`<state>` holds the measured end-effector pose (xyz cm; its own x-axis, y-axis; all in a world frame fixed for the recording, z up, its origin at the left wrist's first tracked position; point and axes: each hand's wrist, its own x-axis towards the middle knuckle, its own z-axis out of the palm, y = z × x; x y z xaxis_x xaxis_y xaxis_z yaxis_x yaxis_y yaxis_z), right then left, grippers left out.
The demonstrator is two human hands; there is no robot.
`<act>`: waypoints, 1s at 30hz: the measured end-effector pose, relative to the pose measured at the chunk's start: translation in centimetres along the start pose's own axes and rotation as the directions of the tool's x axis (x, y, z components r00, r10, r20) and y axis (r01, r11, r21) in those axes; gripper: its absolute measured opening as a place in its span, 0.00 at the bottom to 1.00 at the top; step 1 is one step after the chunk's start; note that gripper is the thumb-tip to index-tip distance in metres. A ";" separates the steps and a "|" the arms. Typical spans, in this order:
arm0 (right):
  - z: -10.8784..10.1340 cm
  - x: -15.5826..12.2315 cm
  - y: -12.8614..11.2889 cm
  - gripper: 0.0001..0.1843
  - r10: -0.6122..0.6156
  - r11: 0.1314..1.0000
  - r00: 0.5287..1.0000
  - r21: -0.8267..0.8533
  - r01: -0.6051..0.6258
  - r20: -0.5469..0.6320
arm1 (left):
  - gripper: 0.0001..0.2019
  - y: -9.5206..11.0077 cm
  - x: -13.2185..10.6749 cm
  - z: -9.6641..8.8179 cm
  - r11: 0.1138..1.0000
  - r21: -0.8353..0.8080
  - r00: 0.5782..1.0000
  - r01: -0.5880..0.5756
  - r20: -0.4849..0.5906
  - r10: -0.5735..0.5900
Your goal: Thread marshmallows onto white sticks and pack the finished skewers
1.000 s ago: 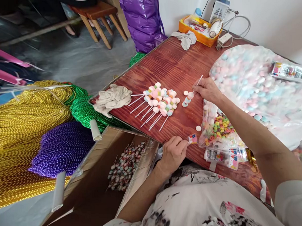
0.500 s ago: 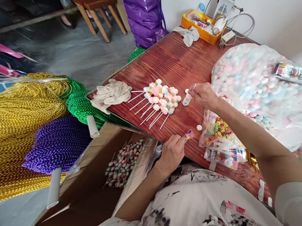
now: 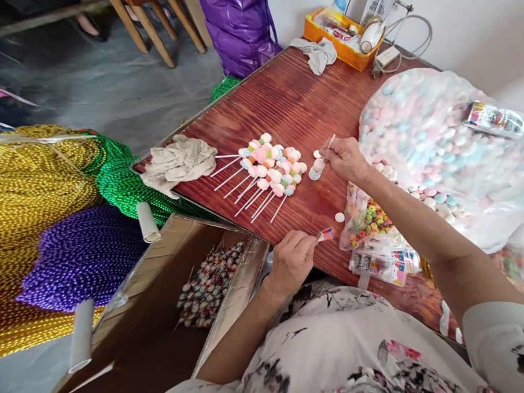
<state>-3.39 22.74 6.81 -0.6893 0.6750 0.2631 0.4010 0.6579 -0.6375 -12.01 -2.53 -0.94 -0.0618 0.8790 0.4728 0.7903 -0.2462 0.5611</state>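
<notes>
My right hand [image 3: 348, 158] is closed on a white stick [image 3: 331, 140], above the table. Just below its fingers, pale pink, white and blue round candies [image 3: 316, 168] stand on the table; whether the stick runs through them I cannot make out. Near the table's front edge, my left hand [image 3: 293, 257] pinches a small colourful printed packet [image 3: 326, 234]. To the left of my right hand lies a pile of candy sticks [image 3: 273, 164], their white ends pointing toward the front left. One loose white candy [image 3: 340, 217] rests between my hands.
At the right are a large clear bag of pastel candies [image 3: 419, 114], a bag of coloured rings [image 3: 373, 217] and printed packets [image 3: 378, 262]. A cardboard box [image 3: 161, 270] holds many candy sticks. A cloth [image 3: 180, 159] and an orange tray [image 3: 351, 54] are on the table.
The whole view has shifted slightly, things appearing further left. My right hand keeps hold of the stick, which now shows more above the fingers. My left hand still pinches the packet.
</notes>
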 end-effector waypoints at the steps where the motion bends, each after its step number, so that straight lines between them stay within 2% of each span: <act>1: -0.1 0.0 -0.2 0.11 0.004 1.000 1.000 -0.007 -0.004 0.008 | 0.07 -0.1 0.0 -0.1 1.000 -0.001 1.000 0.002 -0.006 -0.002; 3: -0.5 -0.1 -0.5 0.11 -0.002 1.000 1.000 -0.024 0.002 0.011 | 0.06 -0.3 0.0 -0.5 1.000 -0.003 1.000 0.015 -0.018 -0.015; 8: -1.0 -0.9 -0.2 0.11 0.032 0.999 0.996 -0.033 -0.034 -0.079 | 0.05 -0.9 0.0 -1.7 0.997 -0.033 0.997 0.066 -0.040 -0.068; 11: -1.1 -1.4 0.3 0.11 0.086 0.996 0.994 -0.007 -0.086 -0.064 | 0.04 -1.0 0.4 -2.1 0.980 -0.157 0.990 0.124 -0.049 -0.133; 14: -2.5 -3.0 -0.2 0.13 0.133 0.983 0.989 0.138 -0.123 -0.070 | 0.03 -0.6 1.1 -2.3 0.938 -0.295 0.977 0.180 -0.060 -0.206; 17: -5.5 -6.5 -1.9 0.12 0.237 0.904 0.957 0.400 -0.153 -0.170 | 0.03 0.1 1.6 -2.5 0.892 -0.390 0.965 0.228 -0.033 -0.261; 19: -7.6 -9.8 -3.1 0.10 0.302 0.834 0.909 0.541 -0.107 -0.286 | 0.05 0.6 1.9 -2.5 0.868 -0.425 0.959 0.257 -0.001 -0.285; 22: -9.7 -14.8 -4.4 0.09 0.389 0.753 0.840 0.656 -0.053 -0.378 | 0.06 1.5 2.4 -2.2 0.850 -0.452 0.956 0.271 0.022 -0.293; 26: -10.3 -20.0 -4.9 0.08 0.495 0.675 0.762 0.737 -0.035 -0.418 | 0.06 2.9 3.2 -1.3 0.854 -0.479 0.976 0.203 0.031 -0.214; 30: -10.3 -23.7 -4.8 0.06 0.527 0.664 0.712 0.748 -0.005 -0.464 | 0.07 4.5 4.1 -0.1 0.872 -0.479 0.995 0.100 0.044 -0.090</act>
<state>17.23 7.02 11.06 0.0010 0.9823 0.1871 -0.1814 0.1842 -0.9660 -8.75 -0.13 3.60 -0.1063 0.9146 0.3902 0.3905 -0.3224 0.8623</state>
